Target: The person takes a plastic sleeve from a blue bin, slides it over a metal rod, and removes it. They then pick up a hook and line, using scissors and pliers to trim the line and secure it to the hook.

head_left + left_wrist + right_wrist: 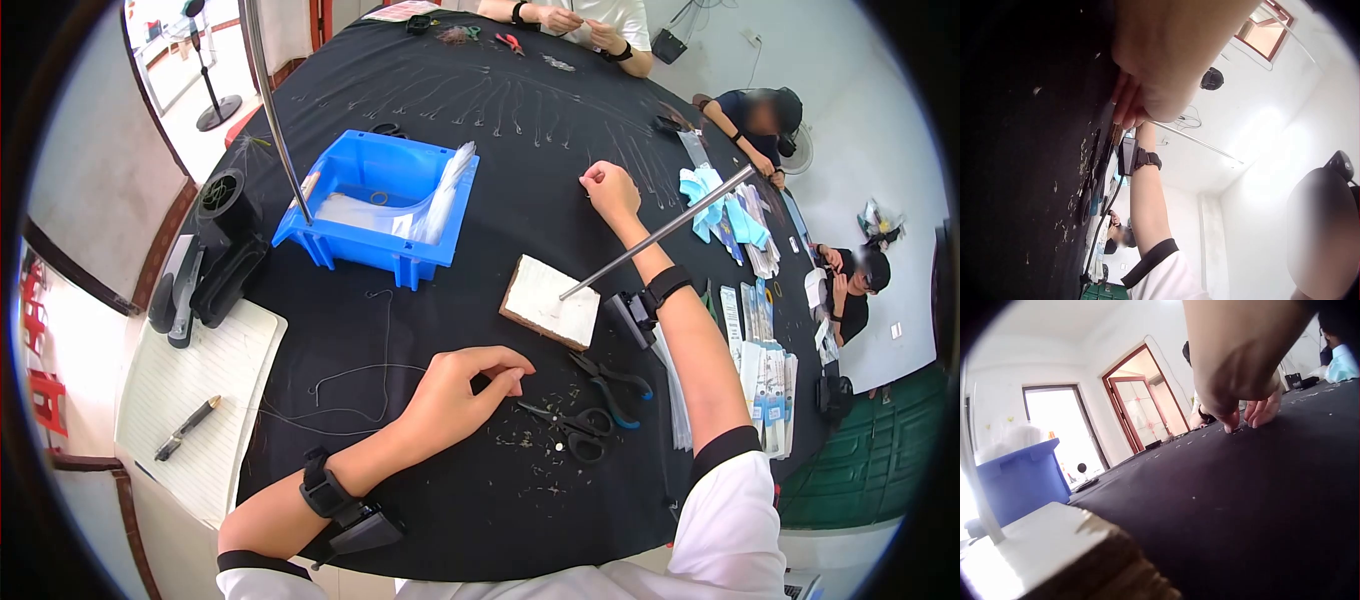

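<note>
My right hand reaches out over the black cloth, its fingers bent down and the tips right at the cloth in the right wrist view. Small bits show by the fingertips; I cannot tell whether they pinch one. Beyond this hand lie rows of thin looped lines. My left hand rests on the cloth, loosely curled, thumb tip near the index finger. A thin dark line runs beside and behind it. Between the hands stands a white-topped block with a metal rod.
Scissors and pliers lie near the left hand among small clippings. A blue bin holds clear bags. At left are a notebook, pen and stapler; at right, packets. Other people sit round the table.
</note>
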A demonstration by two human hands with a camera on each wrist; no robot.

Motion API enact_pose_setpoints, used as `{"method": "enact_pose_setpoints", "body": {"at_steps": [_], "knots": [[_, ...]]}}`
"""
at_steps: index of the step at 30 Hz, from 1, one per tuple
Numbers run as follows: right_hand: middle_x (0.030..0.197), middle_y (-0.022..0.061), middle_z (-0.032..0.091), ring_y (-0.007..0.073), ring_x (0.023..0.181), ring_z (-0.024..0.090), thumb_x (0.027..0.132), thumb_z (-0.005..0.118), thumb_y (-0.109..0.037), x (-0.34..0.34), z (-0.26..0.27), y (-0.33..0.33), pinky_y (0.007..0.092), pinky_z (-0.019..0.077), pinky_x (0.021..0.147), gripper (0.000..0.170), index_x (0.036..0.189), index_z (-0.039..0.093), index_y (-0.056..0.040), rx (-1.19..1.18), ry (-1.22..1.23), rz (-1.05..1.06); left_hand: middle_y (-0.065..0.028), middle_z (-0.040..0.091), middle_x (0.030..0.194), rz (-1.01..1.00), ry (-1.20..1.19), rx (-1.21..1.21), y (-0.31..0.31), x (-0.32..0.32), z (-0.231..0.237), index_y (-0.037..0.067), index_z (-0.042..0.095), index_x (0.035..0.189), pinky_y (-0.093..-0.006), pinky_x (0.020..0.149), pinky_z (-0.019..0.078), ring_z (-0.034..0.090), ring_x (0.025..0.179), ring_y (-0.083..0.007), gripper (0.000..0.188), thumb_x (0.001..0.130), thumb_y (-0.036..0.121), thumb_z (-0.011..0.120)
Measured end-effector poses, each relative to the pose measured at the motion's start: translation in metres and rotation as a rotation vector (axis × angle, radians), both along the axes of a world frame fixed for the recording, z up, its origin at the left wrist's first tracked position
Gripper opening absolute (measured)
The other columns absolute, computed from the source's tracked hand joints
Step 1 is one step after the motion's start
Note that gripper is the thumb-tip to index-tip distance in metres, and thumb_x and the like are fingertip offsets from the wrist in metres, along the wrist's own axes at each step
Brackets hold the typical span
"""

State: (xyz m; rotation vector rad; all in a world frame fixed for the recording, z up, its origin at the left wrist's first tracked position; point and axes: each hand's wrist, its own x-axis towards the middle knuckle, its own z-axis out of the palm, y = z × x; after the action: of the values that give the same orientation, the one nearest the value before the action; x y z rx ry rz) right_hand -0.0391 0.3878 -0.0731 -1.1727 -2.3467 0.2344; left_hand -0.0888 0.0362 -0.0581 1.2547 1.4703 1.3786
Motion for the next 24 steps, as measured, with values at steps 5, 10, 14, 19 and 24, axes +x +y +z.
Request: {"method": "enact_pose_setpoints", "body": {"at_steps": [5, 10, 14, 19, 24], "knots": [[0.079, 0.0142, 0.066, 0.0325, 0.078, 0.063, 0.077, 0.066, -0.019, 0.001, -0.004, 0.008, 0.042, 0.0502, 0.071, 0.013, 0.07, 0.065, -0.008, 0.053, -0.078, 0.071, -0.009, 0.067, 0.08, -0.001, 0.015, 0.006, 0.0, -0.001, 0.0, -0.003, 0.066, 0.096, -0.026, 0.073, 0.0493, 0.065, 0.076, -0.0132, 0.015, 0.086, 0.005, 0.057], [0.08, 0.0152, 0.066, 0.033, 0.079, 0.064, 0.077, 0.066, -0.018, 0.003, 0.008, 0.004, 0.0422, 0.0503, 0.074, 0.015, 0.068, 0.065, -0.0061, -0.064, -0.076, 0.06, -0.0088, 0.067, 0.079, -0.009, 0.032, 0.035, 0.001, 0.0, -0.003, -0.002, 0.066, 0.096, -0.026, 0.072, 0.0493, 0.065, 0.075, -0.0134, 0.015, 0.086, 0.005, 0.056], [0.078, 0.0143, 0.066, 0.0323, 0.079, 0.065, 0.076, 0.067, -0.018, 0.004, 0.009, 0.007, 0.0417, 0.0504, 0.074, 0.015, 0.068, 0.064, -0.0062, -0.153, -0.041, 0.014, -0.0087, 0.067, 0.079, -0.003, 0.014, 0.027, 0.0, 0.001, -0.002, -0.002, 0.066, 0.096, -0.026, 0.072, 0.0492, 0.065, 0.075, -0.0137, 0.015, 0.086, 0.005, 0.056], [0.076, 0.0132, 0.063, 0.0321, 0.069, 0.062, 0.073, 0.067, -0.015, 0.005, 0.002, 0.005, 0.0422, 0.0506, 0.066, 0.01, 0.067, 0.065, -0.0076, 0.185, -0.044, 0.152, -0.009, 0.067, 0.079, -0.005, 0.013, 0.005, 0.0, -0.001, 0.0, -0.002, 0.066, 0.095, -0.0262, 0.071, 0.0492, 0.065, 0.075, -0.0135, 0.015, 0.086, 0.005, 0.056], [0.075, 0.0137, 0.06, 0.0337, 0.067, 0.061, 0.073, 0.066, -0.012, 0.0, -0.002, 0.001, 0.042, 0.0503, 0.061, 0.01, 0.065, 0.063, -0.0073, 0.436, -0.159, 0.199, -0.0091, 0.067, 0.079, -0.003, 0.015, 0.009, 0.0, -0.001, 0.0, -0.002, 0.066, 0.094, -0.0264, 0.07, 0.0491, 0.065, 0.075, -0.0135, 0.014, 0.085, 0.005, 0.057]]}}
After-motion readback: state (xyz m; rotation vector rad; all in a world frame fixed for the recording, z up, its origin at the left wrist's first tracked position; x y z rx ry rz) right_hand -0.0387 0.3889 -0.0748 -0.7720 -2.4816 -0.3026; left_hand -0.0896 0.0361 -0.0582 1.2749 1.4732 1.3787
